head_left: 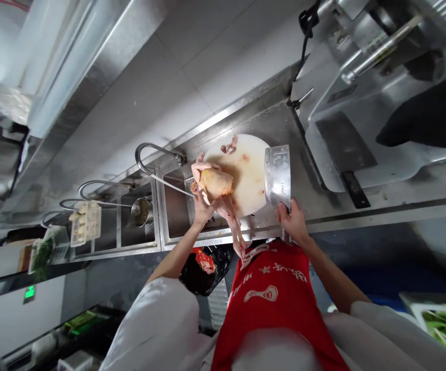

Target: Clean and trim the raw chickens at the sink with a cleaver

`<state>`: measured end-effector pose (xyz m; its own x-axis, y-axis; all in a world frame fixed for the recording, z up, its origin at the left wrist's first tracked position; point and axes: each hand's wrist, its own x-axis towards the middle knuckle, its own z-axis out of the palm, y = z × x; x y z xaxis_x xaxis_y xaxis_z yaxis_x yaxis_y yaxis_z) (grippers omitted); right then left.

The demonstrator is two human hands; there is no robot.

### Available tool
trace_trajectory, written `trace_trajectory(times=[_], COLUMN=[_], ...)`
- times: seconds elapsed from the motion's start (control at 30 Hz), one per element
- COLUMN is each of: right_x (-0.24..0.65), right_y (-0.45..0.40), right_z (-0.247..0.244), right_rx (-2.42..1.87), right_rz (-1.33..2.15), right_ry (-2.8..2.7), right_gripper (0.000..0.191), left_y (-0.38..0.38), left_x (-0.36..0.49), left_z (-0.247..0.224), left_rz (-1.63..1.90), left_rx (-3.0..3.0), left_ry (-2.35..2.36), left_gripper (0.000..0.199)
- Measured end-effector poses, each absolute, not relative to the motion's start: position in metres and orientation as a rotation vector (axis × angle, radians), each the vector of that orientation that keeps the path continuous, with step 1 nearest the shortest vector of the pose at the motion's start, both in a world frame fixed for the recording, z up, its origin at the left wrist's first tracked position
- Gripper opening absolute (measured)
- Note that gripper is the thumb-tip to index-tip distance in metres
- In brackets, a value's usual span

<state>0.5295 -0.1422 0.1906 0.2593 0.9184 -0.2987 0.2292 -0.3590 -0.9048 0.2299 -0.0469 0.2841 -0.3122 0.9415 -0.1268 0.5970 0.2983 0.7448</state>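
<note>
A whole plucked chicken (216, 183) lies on the left part of a round white cutting board (250, 175), its legs hanging over the counter's front edge. My left hand (203, 208) is closed on the chicken at its lower left side. In my right hand (293, 220) is the handle of a wide cleaver (278, 175), whose blade overlaps the board's right edge. Small dark and pinkish pieces (229, 147) sit near the board's back edge.
Sinks (176, 206) with curved faucets (146, 146) run to the left, one holding a metal pot (141, 212). A second cleaver (344, 149) rests at the right beside a machine (377, 46). Below the counter is a black bag (221, 268).
</note>
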Motion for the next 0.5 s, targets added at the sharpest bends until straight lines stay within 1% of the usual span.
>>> trace_trajectory(times=[0.07, 0.1, 0.17, 0.23, 0.37, 0.5], right_x=[0.524, 0.522, 0.517, 0.511, 0.489, 0.458], right_y=[-0.122, -0.112, -0.092, -0.078, -0.06, -0.045], right_z=[0.194, 0.195, 0.197, 0.2, 0.208, 0.214], right_rx=[-1.862, -1.902, -1.94, -1.951, -1.91, -1.799], right_rz=[1.073, 1.049, 1.05, 1.108, 1.201, 1.203], right_ry=[-1.116, -1.14, -1.182, -1.218, -1.306, -1.44], right_gripper=[0.04, 0.039, 0.036, 0.034, 0.035, 0.035], left_y=[-0.023, -0.011, 0.01, 0.021, 0.012, -0.005], left_x=[0.247, 0.259, 0.278, 0.284, 0.254, 0.225], left_z=[0.288, 0.287, 0.278, 0.266, 0.251, 0.247], left_rz=[0.787, 0.734, 0.682, 0.73, 0.86, 0.855], left_rx=[1.717, 1.822, 1.844, 1.812, 1.874, 1.804], left_ry=[2.049, 2.07, 2.123, 2.115, 1.906, 1.906], left_gripper=[0.071, 0.071, 0.071, 0.072, 0.065, 0.057])
